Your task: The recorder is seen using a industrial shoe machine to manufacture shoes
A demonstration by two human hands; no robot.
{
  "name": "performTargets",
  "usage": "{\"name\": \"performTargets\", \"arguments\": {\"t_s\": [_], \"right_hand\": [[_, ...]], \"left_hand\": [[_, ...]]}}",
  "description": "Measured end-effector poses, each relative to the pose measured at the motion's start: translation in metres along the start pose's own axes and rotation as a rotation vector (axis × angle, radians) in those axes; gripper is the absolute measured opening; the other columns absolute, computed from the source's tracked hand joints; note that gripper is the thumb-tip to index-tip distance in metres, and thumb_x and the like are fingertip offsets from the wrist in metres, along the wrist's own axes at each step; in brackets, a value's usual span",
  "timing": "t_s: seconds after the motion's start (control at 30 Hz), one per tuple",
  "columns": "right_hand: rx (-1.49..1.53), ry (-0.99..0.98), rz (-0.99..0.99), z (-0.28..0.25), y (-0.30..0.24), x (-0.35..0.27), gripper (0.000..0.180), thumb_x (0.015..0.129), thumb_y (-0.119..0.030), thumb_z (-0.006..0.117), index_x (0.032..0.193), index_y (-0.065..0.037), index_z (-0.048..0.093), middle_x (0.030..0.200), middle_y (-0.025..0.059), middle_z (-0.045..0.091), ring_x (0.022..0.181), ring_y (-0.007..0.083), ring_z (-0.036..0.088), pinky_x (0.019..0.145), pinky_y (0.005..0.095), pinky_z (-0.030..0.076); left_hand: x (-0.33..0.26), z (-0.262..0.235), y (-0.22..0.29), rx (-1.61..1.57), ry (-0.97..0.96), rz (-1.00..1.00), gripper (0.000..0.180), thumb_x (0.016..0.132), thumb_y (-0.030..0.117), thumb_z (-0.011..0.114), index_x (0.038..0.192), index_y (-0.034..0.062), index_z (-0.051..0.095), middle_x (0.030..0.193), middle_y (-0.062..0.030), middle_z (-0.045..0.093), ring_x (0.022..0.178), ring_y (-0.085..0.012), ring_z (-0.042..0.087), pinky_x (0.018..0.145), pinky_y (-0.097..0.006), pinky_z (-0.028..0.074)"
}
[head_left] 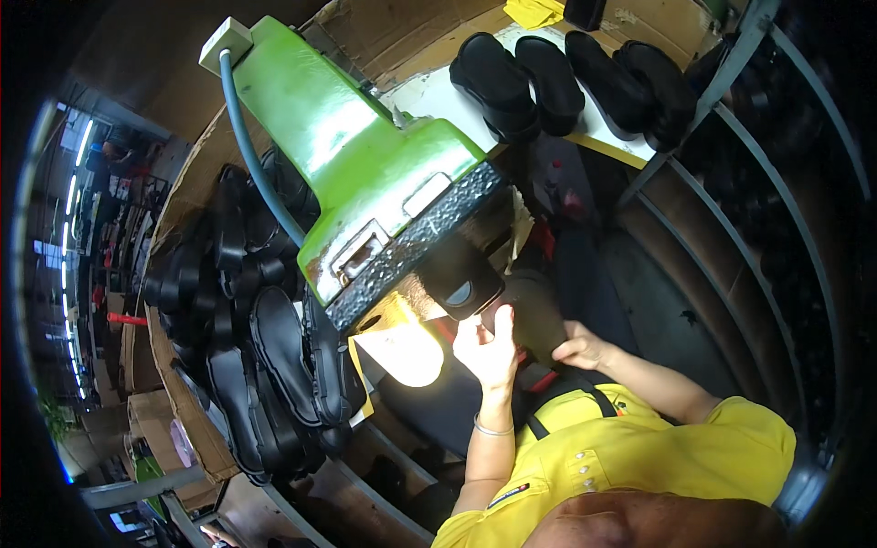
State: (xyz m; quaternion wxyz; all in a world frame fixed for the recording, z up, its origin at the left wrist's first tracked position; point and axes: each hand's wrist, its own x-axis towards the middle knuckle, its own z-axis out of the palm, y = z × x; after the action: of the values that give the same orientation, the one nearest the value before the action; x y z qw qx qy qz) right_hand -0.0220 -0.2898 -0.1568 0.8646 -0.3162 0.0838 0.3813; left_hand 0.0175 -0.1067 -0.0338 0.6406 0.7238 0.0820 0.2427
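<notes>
My left hand (487,352), a thin bracelet on its wrist, is just below the green sewing-type machine head (356,155). Its thumb and fingers are closed on the near edge of a dark, flat piece like a shoe sole (534,310). On the right side of that piece, my right hand (583,348) grips the edge with its thumb on top. The piece lies in shadow, so its exact kind is hard to make out. Right above my left fingers sits a black machine part (459,281) with a grey oval mark.
A lit lamp (411,352) glows under the machine. Left of it, a cardboard box (174,365) is heaped with black soles (283,347). Several black soles (553,82) stand on a white board (429,99) at the back. Metal rack bars (731,119) line the right side.
</notes>
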Motion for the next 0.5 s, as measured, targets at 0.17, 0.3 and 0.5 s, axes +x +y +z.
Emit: {"name": "performTargets", "arguments": {"t_s": [0.17, 0.3, 0.5], "right_hand": [[-0.063, 0.383, -0.238, 0.007, -0.067, -0.016, 0.044, 0.065, -0.001, 0.070, 0.104, -0.012, 0.053, 0.085, 0.0030, 0.058, 0.062, 0.0114, 0.056, 0.041, 0.0238, 0.043], [-0.303, 0.451, -0.429, 0.018, -0.122, -0.012, 0.046, 0.061, -0.002, 0.076, 0.102, -0.010, 0.056, 0.085, 0.0009, 0.058, 0.059, 0.0049, 0.054, 0.036, 0.0160, 0.033], [-0.568, 0.331, -0.612, 0.071, -0.188, -0.009, 0.044, 0.059, 0.001, 0.079, 0.098, -0.004, 0.060, 0.087, 0.0015, 0.063, 0.065, 0.0040, 0.055, 0.048, 0.0153, 0.038]], "left_hand": [[-0.002, -0.002, -0.004, -0.008, 0.015, 0.021, 0.026, 0.082, 0.004, 0.073, 0.104, -0.0025, 0.061, 0.097, -0.0079, 0.065, 0.084, -0.0129, 0.060, 0.081, -0.026, 0.047], [0.010, -0.008, 0.010, -0.031, -0.008, 0.033, 0.033, 0.078, 0.002, 0.076, 0.106, -0.0025, 0.060, 0.096, -0.0091, 0.065, 0.080, -0.0140, 0.061, 0.077, -0.026, 0.049], [0.027, -0.030, 0.024, 0.019, -0.071, -0.035, 0.035, 0.069, -0.002, 0.081, 0.098, -0.0021, 0.061, 0.086, -0.0061, 0.065, 0.073, -0.0102, 0.058, 0.069, -0.024, 0.048]]}}
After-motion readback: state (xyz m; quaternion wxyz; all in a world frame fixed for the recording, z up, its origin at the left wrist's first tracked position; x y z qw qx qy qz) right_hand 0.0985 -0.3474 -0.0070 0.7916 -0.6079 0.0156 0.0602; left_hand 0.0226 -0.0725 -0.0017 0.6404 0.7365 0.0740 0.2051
